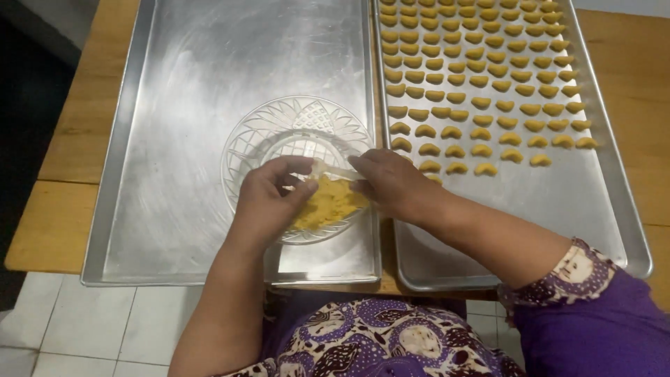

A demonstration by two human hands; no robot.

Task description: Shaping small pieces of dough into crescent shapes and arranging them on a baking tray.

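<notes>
Over a cut-glass bowl (258,139), 2 hands (269,199) (391,183) work crumbly yellow dough (329,204).

head camera, steeply down, close over trays (139,139)

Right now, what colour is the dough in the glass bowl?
Yellow-orange dough, seen clearest in the head view.

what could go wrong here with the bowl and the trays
1. The glass bowl sits near the front edge of the left tray; pressing in it with both the left hand and right hand might slide it off.
2. The right forearm lies over the right tray, so a sweep could smear the nearest cookies.
</notes>
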